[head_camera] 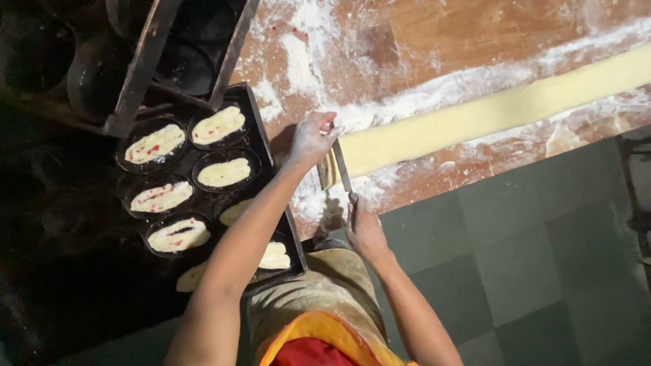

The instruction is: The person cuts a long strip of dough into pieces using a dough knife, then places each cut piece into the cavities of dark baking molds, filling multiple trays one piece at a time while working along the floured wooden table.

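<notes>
**Dough strip under the knife on a floured table**

Dough strip (475,115) lies long across the wooden table (434,34), its near end at the grip. From the head camera, the right hand (365,229) is closed around the handle of a long knife (341,166), whose blade crosses the strip's end. The left hand (313,137) rests its fingers on the blade's far tip, pressing down. Left of the grip, a dark tray (261,129) holds round tins of dough. Flour (434,91) dusts the wood beside the strip.
</notes>
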